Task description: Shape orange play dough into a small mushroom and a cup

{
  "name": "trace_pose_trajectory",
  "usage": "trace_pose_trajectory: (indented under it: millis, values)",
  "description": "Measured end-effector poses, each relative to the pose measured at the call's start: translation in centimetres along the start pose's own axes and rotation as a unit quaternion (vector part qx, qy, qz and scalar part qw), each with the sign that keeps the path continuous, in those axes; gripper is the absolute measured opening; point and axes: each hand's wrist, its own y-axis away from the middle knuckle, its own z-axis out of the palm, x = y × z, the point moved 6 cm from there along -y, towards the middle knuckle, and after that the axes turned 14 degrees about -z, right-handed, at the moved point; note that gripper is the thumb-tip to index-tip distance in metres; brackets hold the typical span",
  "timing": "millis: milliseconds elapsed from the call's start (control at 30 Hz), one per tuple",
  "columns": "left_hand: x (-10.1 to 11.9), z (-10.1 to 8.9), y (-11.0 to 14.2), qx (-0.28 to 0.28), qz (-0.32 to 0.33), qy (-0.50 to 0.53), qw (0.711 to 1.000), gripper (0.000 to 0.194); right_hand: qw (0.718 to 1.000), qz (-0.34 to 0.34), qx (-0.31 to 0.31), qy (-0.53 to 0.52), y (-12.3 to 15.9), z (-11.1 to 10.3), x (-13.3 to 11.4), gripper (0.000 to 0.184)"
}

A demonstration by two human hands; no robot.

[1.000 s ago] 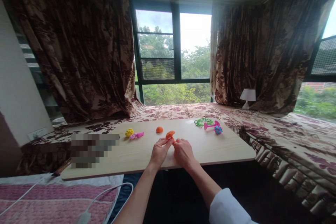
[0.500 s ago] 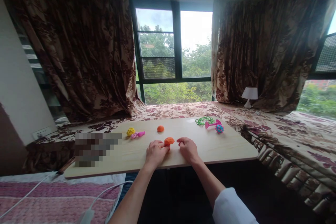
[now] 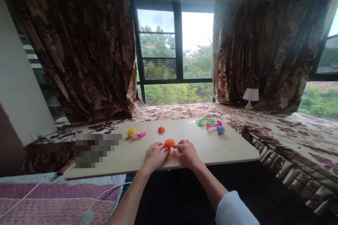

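Note:
An orange mushroom-shaped piece [image 3: 169,143], with a rounded cap on a narrower lower part, stands upright between my hands near the table's front edge. It looks like a toy or modelling clay; which one I cannot tell. My left hand [image 3: 154,155] grips it low on its left side, fingers closed. From the right, the closed fingertips of my right hand [image 3: 187,153] press at the cap's edge. Beyond them on the table sits a small orange dome [image 3: 161,130].
On the pale table [image 3: 111,163], a yellow knobbly toy [image 3: 131,133] and a pink toy [image 3: 138,135] lie left. Right are a green string [image 3: 205,122], a pink dumbbell-like toy [image 3: 214,125] and a blue-pink spiky ball [image 3: 220,130]. A blurred patch covers the left end.
My right hand has moved left, from apart to touching the orange mushroom-shaped piece. The piece has shifted slightly and its cap now looks rounder. My left hand keeps its grip.

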Motion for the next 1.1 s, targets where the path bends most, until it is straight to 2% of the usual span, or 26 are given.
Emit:
trace_pose_trajectory:
  millis: [133, 267, 600, 933, 1100]
  values:
    - [-0.2, -0.7, 0.8, 0.016, 0.007, 0.002, 1.0, 0.03, 1.0, -0.012, -0.02, 0.019, 0.0, -0.1, -0.5, 0.036]
    - [0.2, -1.1, 1.8, 0.031, 0.043, -0.029, 0.998, 0.03, 0.999, -0.014, -0.024, 0.03, 0.0, -0.1, -0.7, 0.034]
    - [1.5, -1.5, 2.7, 0.057, 0.088, -0.084, 0.991, 0.028, 0.998, -0.048, -0.009, 0.045, -0.1, 0.1, -1.4, 0.032]
    - [1.6, -1.5, 2.8, 0.052, 0.082, -0.097, 0.991, 0.028, 0.996, -0.06, -0.032, 0.056, -0.1, 0.2, -1.9, 0.027]
    - [1.7, -1.5, 3.2, 0.048, 0.073, -0.101, 0.991, 0.027, 0.995, -0.077, -0.021, 0.053, -0.1, 0.5, -1.9, 0.027]
